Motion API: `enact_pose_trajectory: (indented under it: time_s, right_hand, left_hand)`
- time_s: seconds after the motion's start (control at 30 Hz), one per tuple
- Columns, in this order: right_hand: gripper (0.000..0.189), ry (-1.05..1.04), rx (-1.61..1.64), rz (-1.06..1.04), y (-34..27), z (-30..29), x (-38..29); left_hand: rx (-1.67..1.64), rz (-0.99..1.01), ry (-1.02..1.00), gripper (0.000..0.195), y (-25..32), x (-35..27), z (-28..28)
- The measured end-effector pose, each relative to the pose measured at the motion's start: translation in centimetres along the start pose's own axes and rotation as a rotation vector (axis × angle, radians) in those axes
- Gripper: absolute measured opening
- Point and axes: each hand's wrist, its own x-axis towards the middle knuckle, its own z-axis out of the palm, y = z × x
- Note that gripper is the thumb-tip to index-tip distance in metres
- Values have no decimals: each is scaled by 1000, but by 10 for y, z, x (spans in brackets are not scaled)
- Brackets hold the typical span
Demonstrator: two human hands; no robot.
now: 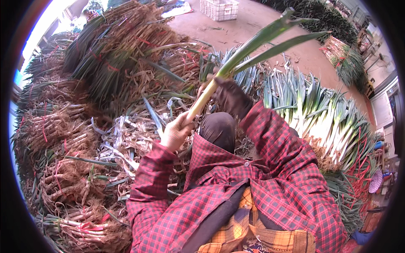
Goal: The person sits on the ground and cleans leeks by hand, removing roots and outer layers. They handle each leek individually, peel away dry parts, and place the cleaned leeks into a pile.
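A single leek (202,99) is held slantwise in front of me, its green leaves fanning out to the upper right. My left hand (176,132), bare, grips the pale lower end, and its roots cannot be seen. My right hand (233,96), in a dark glove, is around the upper shank just below where the leaves split. Peeled outer leaves and dry husks (133,134) lie heaped below and left of my hands. To the right, cleaned leeks (319,117) with white shanks and roots lie side by side in a row.
Tall stacks of unpeeled leek bundles (123,47), tied with red strips, rise on the left. A white plastic crate (219,10) stands on the concrete floor (253,22) ahead. More bundles (343,61) lie at the far right. Red ties (362,177) hang near my right side.
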Motion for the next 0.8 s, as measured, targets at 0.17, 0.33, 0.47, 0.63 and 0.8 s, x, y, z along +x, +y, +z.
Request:
enact_pose_trajectory:
  time_s: [0.17,0.33,0.47,0.63,0.8]
  right_hand:
    - [34,224,-124,217,64,14,-42]
    - [38,161,169,94,62,-6,-36]
    - [33,262,330,61,33,-16,-20]
    - [32,478,192,-38,23,-13,0]
    - [25,584,184,42,46,-34,20]
  left_hand:
    - [23,21,-72,51,2,4,32]
    - [-177,-168,-440,59,-14,-16,11]
    - [96,-213,-379,60,-25,-46,7]
    - [401,69,-131,56,-1,-63,13]
    - [492,82,-84,41,19,-75,17]
